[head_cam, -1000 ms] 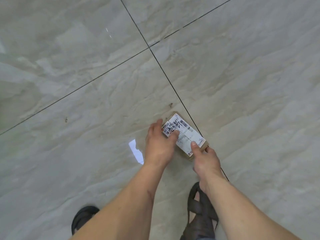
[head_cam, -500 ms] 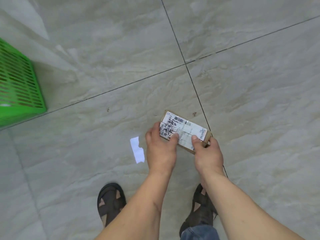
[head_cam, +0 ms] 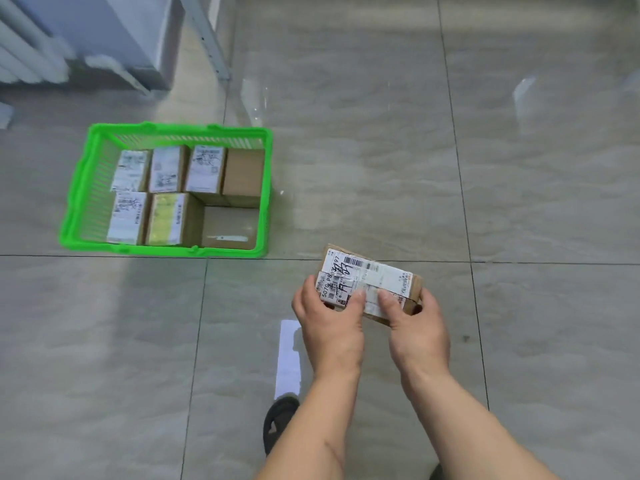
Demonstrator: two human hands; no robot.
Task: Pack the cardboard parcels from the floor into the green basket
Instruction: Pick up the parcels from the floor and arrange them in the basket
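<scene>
Down near the bottom middle of the shot, both bare forearms reach forward and the two hands hold one cardboard parcel (head_cam: 372, 282) up off the tiled floor (head_cam: 519, 202). Left hand (head_cam: 330, 322) has its grip closed on the parcel's left end, thumb pressed flat on the white shipping label, the other fingers curled underneath. Right hand (head_cam: 417, 329) clamps the right end the same way, thumb on top near the label's middle, fingertips wrapped round the far corner. Parcel sits tilted, label facing up, barcode and black scribble readable-ish. So it's in the air between both hands, well apart from the green basket (head_cam: 74, 199), which sits on the floor up and to the left. Basket is mostly full: packed parcels (head_cam: 166, 169) stand in two rows, four along the back, two at the front left, mostly labels up, one plain brown top at the back right. Front right corner has a lower spot with a flat brown surface showing. A dark sandal (head_cam: 278, 422) pokes out below the left forearm.
</scene>
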